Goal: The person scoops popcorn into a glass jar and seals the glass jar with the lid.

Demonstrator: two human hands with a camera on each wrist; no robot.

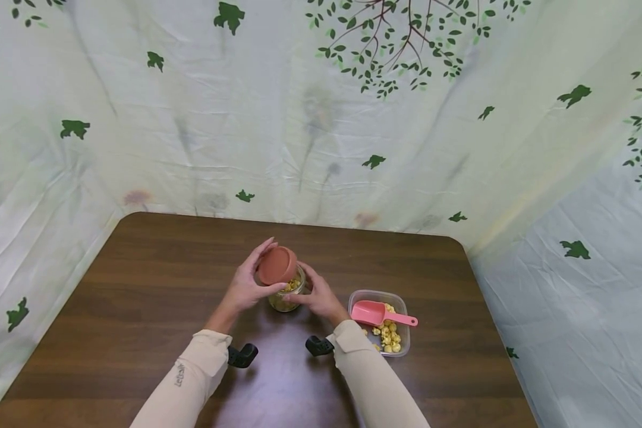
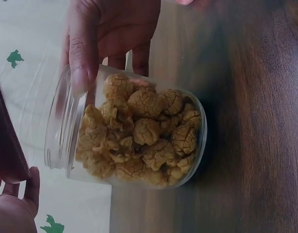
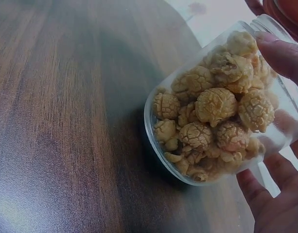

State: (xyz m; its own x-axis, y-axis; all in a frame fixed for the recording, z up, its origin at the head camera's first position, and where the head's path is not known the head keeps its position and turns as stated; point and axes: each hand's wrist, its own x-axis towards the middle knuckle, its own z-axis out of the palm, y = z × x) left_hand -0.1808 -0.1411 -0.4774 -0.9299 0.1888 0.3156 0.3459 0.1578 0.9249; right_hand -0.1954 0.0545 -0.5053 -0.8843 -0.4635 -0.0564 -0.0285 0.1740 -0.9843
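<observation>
My left hand (image 1: pixel 246 288) holds a round reddish-brown lid (image 1: pixel 277 265) by its edge, tilted just above the mouth of a clear jar (image 1: pixel 282 304). Caramel popcorn (image 2: pixel 144 131) fills much of the jar, up to near its neck. On the jar's upper part, my right hand (image 1: pixel 321 297) grips with the thumb on one side and the fingers round the other. The jar's rim is uncovered in the left wrist view, with the lid (image 2: pixel 8 136) apart from it.
Right of the hands, a clear plastic container (image 1: pixel 405 351) holds more popcorn (image 1: pixel 389 339). A pink scoop (image 1: pixel 369 312) lies across it, its handle over the right rim. The brown wooden table (image 1: pixel 155 297) meets a leaf-printed cloth (image 1: pixel 278 148) behind.
</observation>
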